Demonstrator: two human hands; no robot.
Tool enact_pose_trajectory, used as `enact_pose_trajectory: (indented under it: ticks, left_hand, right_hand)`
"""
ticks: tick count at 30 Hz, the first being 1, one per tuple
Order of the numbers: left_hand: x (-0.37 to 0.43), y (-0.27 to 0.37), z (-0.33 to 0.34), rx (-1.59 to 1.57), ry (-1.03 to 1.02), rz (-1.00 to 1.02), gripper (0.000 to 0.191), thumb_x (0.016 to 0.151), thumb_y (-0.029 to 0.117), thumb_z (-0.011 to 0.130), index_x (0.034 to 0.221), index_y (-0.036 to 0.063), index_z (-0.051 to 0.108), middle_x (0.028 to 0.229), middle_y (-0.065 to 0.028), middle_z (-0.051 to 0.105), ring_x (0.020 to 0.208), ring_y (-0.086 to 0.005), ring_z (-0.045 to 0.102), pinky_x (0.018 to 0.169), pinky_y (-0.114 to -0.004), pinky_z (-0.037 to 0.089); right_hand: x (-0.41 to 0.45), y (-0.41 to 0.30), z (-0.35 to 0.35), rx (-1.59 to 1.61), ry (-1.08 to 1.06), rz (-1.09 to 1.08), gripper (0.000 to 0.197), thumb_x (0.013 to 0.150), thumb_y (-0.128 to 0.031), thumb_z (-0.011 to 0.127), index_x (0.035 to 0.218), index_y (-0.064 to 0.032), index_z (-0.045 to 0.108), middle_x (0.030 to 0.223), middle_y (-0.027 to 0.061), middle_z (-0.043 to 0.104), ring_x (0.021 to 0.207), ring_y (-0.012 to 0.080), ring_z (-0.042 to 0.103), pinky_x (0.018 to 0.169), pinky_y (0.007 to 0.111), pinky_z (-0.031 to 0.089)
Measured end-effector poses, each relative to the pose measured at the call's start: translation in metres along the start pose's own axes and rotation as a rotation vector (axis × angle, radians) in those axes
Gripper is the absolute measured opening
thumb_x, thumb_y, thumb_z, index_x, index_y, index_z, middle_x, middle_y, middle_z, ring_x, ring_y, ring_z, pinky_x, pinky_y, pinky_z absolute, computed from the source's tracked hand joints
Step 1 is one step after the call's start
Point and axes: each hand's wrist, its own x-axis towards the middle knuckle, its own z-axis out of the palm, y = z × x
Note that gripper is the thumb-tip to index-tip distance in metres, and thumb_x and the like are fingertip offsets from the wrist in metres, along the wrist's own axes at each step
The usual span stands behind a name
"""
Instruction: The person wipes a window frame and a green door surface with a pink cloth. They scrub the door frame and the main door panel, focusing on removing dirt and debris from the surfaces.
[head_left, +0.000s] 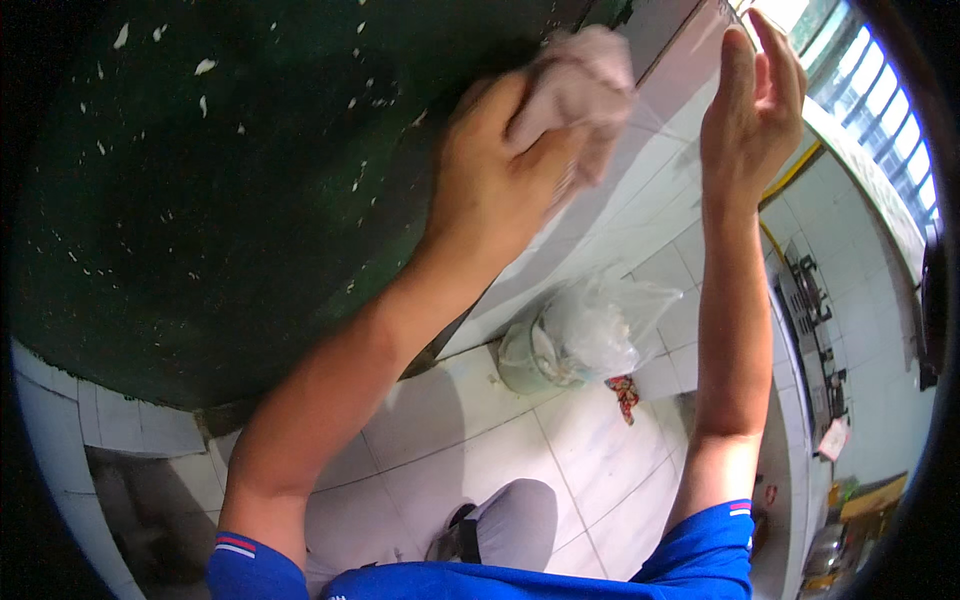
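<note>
My left hand (502, 161) grips a crumpled pinkish cloth (581, 86), slightly blurred, at the right edge of a dark green surface (225, 187) with chipped white spots. Whether the cloth touches that edge cannot be told. My right hand (754, 112) is raised at the upper right, close to the tiled wall and the window, its fingers apart and nothing seen in it. Its palm is partly turned away.
Below on the tiled floor (480, 457) stands a green bin (525, 360) with a clear plastic bag (600, 330), beside a patterned red cloth (624, 397). A gas stove (821, 352) is on the right counter, with a yellow hose (791, 172) behind. A barred window (877, 82) is at upper right.
</note>
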Motion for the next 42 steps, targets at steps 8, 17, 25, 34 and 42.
enact_pose_trajectory:
  ticks: [8, 17, 25, 34, 42]
  left_hand:
    - [0.023, 0.001, 0.051, 0.307, 0.134, 0.236, 0.015, 0.082, 0.010, 0.068, 0.093, 0.0015, 0.065, 0.090, -0.0204, 0.064, 0.085, -0.0430, 0.061, 0.074, -0.048, 0.050]
    - [0.064, 0.046, 0.066, 0.504, 0.274, 0.400, 0.020, 0.089, 0.017, 0.063, 0.102, 0.0029, 0.059, 0.085, -0.0236, 0.066, 0.078, -0.0458, 0.064, 0.064, -0.051, 0.050]
    - [0.022, 0.016, 0.047, 0.801, 0.046, 0.397, 0.009, 0.086, 0.011, 0.066, 0.089, 0.0057, 0.059, 0.075, -0.0172, 0.067, 0.066, -0.0377, 0.067, 0.053, -0.044, 0.054]
    - [0.075, 0.052, 0.059, 0.723, 0.096, 0.539, 0.015, 0.086, 0.018, 0.065, 0.085, 0.0040, 0.062, 0.085, -0.0163, 0.065, 0.070, -0.0368, 0.068, 0.059, -0.046, 0.055]
    - [0.066, 0.050, 0.044, 0.608, -0.097, 0.396, 0.010, 0.086, 0.012, 0.063, 0.092, 0.0047, 0.066, 0.089, -0.0147, 0.061, 0.077, -0.0375, 0.065, 0.065, -0.046, 0.054]
  right_hand:
    - [0.010, 0.033, 0.033, 0.127, -0.015, 0.002, 0.026, 0.099, -0.014, 0.056, 0.117, 0.0007, 0.068, 0.115, 0.0149, 0.064, 0.111, 0.0226, 0.059, 0.098, 0.034, 0.044]
    - [0.007, 0.042, 0.036, 0.230, 0.090, -0.138, 0.030, 0.094, -0.001, 0.053, 0.119, 0.0018, 0.069, 0.119, 0.0148, 0.067, 0.113, 0.0244, 0.060, 0.099, 0.034, 0.045]
    - [0.007, 0.048, 0.035, 0.312, 0.083, -0.144, 0.031, 0.094, -0.003, 0.053, 0.120, 0.0023, 0.069, 0.118, 0.0141, 0.066, 0.113, 0.0236, 0.058, 0.102, 0.035, 0.042]
    - [0.010, 0.025, 0.037, 0.321, 0.068, 0.041, 0.034, 0.093, -0.004, 0.044, 0.112, 0.0052, 0.070, 0.115, 0.0154, 0.067, 0.114, 0.0256, 0.058, 0.102, 0.035, 0.042]
    - [0.014, 0.018, 0.035, 0.307, 0.083, 0.159, 0.031, 0.090, -0.007, 0.046, 0.104, 0.0043, 0.071, 0.108, 0.0151, 0.067, 0.109, 0.0263, 0.059, 0.099, 0.036, 0.044]
